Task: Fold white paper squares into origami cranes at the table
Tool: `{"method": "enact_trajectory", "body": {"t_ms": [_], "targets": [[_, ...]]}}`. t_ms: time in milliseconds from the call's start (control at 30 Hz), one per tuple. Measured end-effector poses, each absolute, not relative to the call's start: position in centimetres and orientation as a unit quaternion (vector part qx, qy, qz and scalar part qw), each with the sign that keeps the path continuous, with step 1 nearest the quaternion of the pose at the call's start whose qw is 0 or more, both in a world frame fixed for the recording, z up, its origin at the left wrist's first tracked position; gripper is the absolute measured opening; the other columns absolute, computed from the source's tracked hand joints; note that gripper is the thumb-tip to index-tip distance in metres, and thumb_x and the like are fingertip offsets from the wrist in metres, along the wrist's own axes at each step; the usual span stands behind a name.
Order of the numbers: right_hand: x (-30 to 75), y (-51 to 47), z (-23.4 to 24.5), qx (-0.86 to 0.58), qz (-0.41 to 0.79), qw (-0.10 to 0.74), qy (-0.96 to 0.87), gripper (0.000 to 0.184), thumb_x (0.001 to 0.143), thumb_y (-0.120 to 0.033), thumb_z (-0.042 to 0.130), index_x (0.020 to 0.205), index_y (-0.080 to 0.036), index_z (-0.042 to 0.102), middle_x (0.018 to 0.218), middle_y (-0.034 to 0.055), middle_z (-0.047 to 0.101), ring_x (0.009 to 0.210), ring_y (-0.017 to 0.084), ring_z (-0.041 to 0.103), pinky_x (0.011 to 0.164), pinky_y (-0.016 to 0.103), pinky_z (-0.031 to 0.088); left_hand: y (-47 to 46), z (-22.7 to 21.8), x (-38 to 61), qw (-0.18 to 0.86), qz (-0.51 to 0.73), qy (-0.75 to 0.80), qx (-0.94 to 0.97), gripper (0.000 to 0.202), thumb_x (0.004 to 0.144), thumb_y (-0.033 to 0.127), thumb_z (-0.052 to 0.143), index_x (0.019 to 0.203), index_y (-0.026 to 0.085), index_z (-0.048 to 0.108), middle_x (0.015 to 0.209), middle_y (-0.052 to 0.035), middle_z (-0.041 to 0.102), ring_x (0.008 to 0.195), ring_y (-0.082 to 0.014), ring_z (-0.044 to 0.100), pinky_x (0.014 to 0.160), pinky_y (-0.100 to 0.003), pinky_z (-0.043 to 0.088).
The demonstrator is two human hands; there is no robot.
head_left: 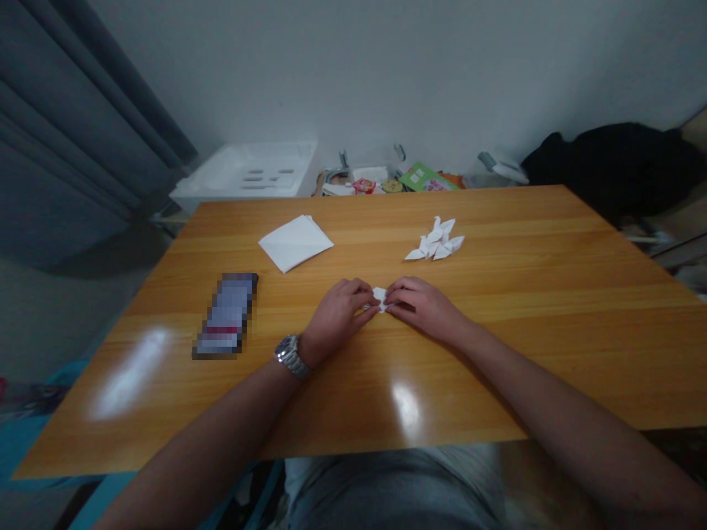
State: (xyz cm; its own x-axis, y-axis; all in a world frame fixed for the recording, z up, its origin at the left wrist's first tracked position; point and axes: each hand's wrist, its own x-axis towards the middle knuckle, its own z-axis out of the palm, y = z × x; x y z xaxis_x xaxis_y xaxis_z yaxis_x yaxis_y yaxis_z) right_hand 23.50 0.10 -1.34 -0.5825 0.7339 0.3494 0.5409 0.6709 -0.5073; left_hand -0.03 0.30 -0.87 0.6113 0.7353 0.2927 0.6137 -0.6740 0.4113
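Observation:
Between my hands, over the middle of the wooden table, is a small folded piece of white paper [379,298]. My left hand [342,311] pinches its left side, thumb below and fingers above. On the right side, my right hand [423,303] grips the paper in the same way. Parts of the paper are hidden behind my fingertips. Beyond my right hand lies a cluster of white folded paper birds [436,241]. A stack of white paper sheets [295,243] rests on the table past my left hand.
A phone [227,315] lies on the table [497,221] to the left. Behind the far edge stand a white plastic tray [248,173] and a green booklet [428,177] among small items. Dark cloth [613,169] is at the right, a grey curtain [71,110] at the left.

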Motion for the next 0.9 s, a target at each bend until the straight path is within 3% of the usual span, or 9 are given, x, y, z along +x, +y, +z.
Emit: {"method": "enact_trajectory", "body": {"t_ms": [200, 500, 900], "targets": [[23.3, 0.2, -1.4, -0.366, 0.182, 0.285, -0.867, 0.012, 0.097, -0.021, 0.062, 0.093, -0.019, 0.073, 0.102, 0.0091, 0.069, 0.097, 0.022, 0.063, 0.088, 0.039, 0.052, -0.1, -0.7, 0.1, 0.127, 0.223, 0.400, 0.880, 0.020, 0.096, 0.037, 0.066, 0.107, 0.021, 0.072, 0.112, -0.0052, 0.068, 0.100, -0.0222, 0.061, 0.090, -0.038, 0.049], [23.1, 0.1, -1.6, -0.380, 0.187, 0.298, -0.855, 0.009, 0.096, -0.018, 0.061, 0.094, -0.020, 0.070, 0.103, 0.0084, 0.067, 0.098, 0.023, 0.062, 0.090, 0.039, 0.051, -0.3, -0.5, 0.4, 0.137, 0.227, 0.421, 0.867, 0.012, 0.097, 0.031, 0.066, 0.097, 0.021, 0.072, 0.103, -0.0032, 0.070, 0.096, -0.0213, 0.062, 0.088, -0.036, 0.046], [22.4, 0.2, -2.0, -0.425, 0.197, 0.308, -0.828, 0.007, 0.096, -0.019, 0.059, 0.092, -0.019, 0.065, 0.100, 0.0089, 0.064, 0.097, 0.023, 0.060, 0.089, 0.039, 0.050, 0.2, -1.2, 1.0, 0.152, 0.261, 0.439, 0.846, 0.011, 0.098, 0.026, 0.062, 0.094, 0.018, 0.068, 0.102, -0.0062, 0.067, 0.096, -0.0214, 0.061, 0.091, -0.037, 0.049]]}}
